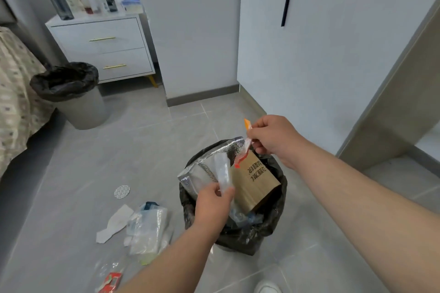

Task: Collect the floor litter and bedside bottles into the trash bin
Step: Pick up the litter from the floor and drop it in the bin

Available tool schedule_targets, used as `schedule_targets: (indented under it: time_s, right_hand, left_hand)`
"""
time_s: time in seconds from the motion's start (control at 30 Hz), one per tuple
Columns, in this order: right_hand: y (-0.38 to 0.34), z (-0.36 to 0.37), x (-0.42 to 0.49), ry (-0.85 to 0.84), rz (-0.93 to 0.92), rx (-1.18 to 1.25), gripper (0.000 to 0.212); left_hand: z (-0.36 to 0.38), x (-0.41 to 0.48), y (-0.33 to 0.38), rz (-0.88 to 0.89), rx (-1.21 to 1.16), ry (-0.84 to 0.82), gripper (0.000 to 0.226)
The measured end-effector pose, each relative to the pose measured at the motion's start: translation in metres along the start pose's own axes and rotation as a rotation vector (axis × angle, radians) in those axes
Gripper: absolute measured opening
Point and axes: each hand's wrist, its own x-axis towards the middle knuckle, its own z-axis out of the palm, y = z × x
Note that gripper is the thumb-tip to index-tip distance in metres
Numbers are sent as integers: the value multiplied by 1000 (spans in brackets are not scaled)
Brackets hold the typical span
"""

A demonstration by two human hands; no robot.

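**Two pieces ready to drop**

Your left hand pinches a clear wrapper, your right hand an orange sachet, both over the trash bin so they drop inside. Floor litter lies beside it; bottles stand on the nightstand.

Grey tiled floor: near bin lined with a black plastic bag stands at centre. A second grey round bin with black liner stands just in front of the white two-drawer nightstand.

Left of the near bin lie:
- a round white foil seal
- a torn white paper scrap
- a heap of clear plastic bags
- a red-and-white wrapper

Nightstand top: a cluster of clear plastic bottles, upright, and a small blue-lidded tub to their right.
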Motion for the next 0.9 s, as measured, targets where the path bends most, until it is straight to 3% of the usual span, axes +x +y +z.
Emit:
schedule_targets:
  time_s: [0.13, 0.2, 0.27, 0.33, 0.6, 0.77, 0.9]
  right_hand:
    - [9, -3, 1, 7, -8, -76, 14]
    - [18, -5, 0, 10, -4, -147, 11]
    - [32, -5, -2, -4, 11, -246, 13]
    - [47, -2, -5, -29, 42, -336, 12]
    - [61, 27, 2, -94, -32, -635, 15]
    - [19, 75, -16, -76, -244, -565, 14]
    - [1, 158, -53, -259, -380, -506, 12]
  left_hand:
    - [-17, -12, -17, 156, 155, 3, 14]
    - [-35, -18, -33, 300, 382, 47, 12]
    - [-49, -21, -54, 365, 691, -47, 33]
    - [-53, -21, -74, 340, 804, -191, 57]
    - [-51, -17, -93, 361, 666, -198, 60]
    - [-75, -24, -117, 428, 605, -129, 61]
    - [-128, -31, -180, 225, 558, -35, 60]
